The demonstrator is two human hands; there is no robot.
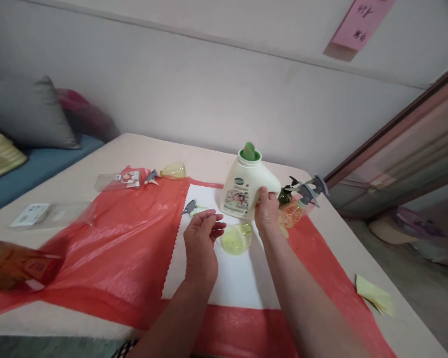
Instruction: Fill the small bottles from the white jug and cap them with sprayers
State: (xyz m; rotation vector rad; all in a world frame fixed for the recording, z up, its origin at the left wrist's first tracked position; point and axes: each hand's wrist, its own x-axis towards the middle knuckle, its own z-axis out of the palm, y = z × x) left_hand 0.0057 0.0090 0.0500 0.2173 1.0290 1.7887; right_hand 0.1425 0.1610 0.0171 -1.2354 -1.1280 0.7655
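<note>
My right hand [267, 209] is closed around the handle of a white laundry detergent jug [241, 186], which tilts slightly above the white sheet. Its neck is uncapped and shows a green spout [249, 151]. My left hand [202, 241] hangs in front of the sheet with its fingers loosely curled and apart, nothing visible in them. Just right of those fingers is a clear yellow-green spray bottle body [236, 240] without its head, its neck towards the upper right. A grey and pale green spray head [192, 206] lies behind my left hand, partly covered by it.
Several spray bottles with grey and black triggers [293, 211] stand right of the jug. An amber spray bottle [171, 171] lies at the back. Red plastic sheeting [130, 248], clear packaging [52, 215], an orange refill pouch [18, 266] and yellow sticky notes [375, 293] surround the white sheet [239, 283].
</note>
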